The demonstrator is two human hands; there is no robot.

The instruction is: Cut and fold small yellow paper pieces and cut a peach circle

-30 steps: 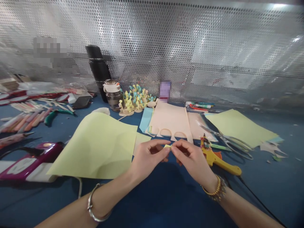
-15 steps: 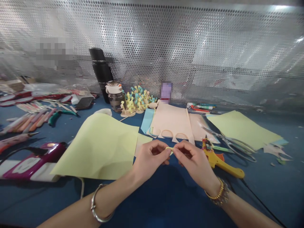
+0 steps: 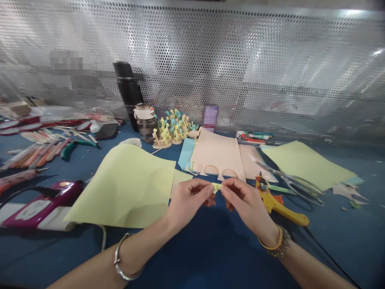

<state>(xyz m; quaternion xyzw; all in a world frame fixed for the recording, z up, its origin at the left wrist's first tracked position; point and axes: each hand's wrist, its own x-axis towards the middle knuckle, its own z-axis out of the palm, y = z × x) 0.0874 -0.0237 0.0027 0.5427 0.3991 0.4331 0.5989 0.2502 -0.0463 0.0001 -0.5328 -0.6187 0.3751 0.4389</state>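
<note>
A small yellow-green paper piece (image 3: 216,186) is pinched between both hands over the blue table. My left hand (image 3: 191,200) grips its left end between thumb and index finger. On its right end, the thumb and index finger of my right hand (image 3: 245,202) are closed. To the left lies a large curled yellow-green sheet (image 3: 129,188). Just beyond the hands are pale peach sheets (image 3: 218,152) with round cut-outs along the near edge. A yellow glue gun (image 3: 282,208) rests beside my right hand, its cord running toward the lower right.
Scissors (image 3: 291,180) and another green sheet (image 3: 309,162) lie at the right. Farther back stand a black bottle (image 3: 128,94), a lidded jar (image 3: 146,124) and a cluster of small paper pieces (image 3: 174,126). A purple-and-white power strip (image 3: 45,206) is at the left.
More of the small paper piece shows between my fingertips, which have moved slightly apart. Both hands still hold it in nearly the same place.
</note>
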